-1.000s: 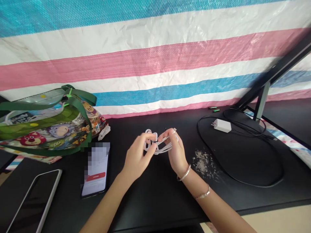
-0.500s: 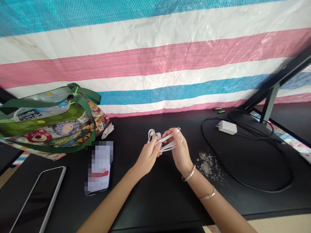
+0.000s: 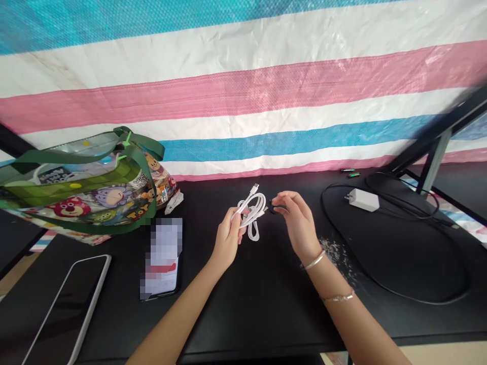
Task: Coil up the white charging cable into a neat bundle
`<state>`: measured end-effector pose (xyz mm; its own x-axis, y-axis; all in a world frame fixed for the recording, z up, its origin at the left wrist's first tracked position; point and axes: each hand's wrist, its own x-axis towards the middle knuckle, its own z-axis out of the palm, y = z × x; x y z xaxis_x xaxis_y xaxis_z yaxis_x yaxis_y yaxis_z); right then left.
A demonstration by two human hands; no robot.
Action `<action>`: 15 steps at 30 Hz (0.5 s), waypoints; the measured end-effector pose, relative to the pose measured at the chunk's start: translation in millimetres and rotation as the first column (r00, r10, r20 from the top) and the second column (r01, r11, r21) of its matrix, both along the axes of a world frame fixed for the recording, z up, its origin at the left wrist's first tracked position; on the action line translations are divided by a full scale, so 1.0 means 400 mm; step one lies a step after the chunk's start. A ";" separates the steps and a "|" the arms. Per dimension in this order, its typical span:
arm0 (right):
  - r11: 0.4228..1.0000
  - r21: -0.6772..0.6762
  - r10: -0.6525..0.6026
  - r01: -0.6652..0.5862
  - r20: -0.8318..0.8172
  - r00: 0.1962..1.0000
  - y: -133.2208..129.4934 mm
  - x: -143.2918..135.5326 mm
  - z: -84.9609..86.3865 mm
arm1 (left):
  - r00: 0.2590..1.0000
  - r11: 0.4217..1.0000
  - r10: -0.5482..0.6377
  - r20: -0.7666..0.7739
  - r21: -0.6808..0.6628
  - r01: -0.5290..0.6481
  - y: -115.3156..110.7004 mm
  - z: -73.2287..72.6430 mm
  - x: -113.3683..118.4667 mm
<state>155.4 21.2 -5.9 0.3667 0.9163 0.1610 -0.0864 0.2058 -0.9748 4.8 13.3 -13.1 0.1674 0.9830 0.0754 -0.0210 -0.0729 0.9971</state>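
My left hand is closed around a coiled white charging cable, held above the black table. One plug of the cable points up and away from me; a lower loop hangs below the coil. Just to the right, apart from the cable, my right hand pinches a small black strip, whose exact kind I cannot make out. Two bracelets circle my right wrist and forearm.
A clear printed bag with green straps stands at left. Before it lie a lit phone and a dark white-edged device. At right are a white charger, a black cable, pale crumbs and small green items.
My right hand has let go of the white cable and moved right, now with a small black strip in its fingers. My left hand keeps the coil, which has opened into rounder loops.
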 end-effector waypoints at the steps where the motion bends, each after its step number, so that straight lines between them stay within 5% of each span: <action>1: 1.000 -0.005 -0.002 0.002 0.044 0.999 0.005 0.014 -0.001 | 1.000 1.000 0.014 0.011 -0.007 -0.014 0.002 -0.002 -0.002; 6: 0.998 -0.004 -0.052 0.058 0.394 0.918 0.032 0.072 -0.021 | 0.997 0.997 0.076 0.005 -0.034 -0.076 0.008 -0.014 -0.010; 10: 0.996 0.000 -0.057 0.085 0.740 0.670 0.042 0.076 -0.057 | 0.996 0.996 0.082 -0.025 -0.024 -0.083 0.008 -0.020 -0.013; 15: 0.989 -0.087 0.032 0.116 0.910 0.414 0.035 0.060 -0.081 | 0.994 0.995 0.091 -0.058 -0.027 -0.092 0.007 -0.019 -0.013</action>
<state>179.5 35.3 -38.3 0.1124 0.9410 0.3193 0.8684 0.0631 -0.4918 -0.5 16.2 -20.5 0.0797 0.9961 0.0389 0.0412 -0.0423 0.9983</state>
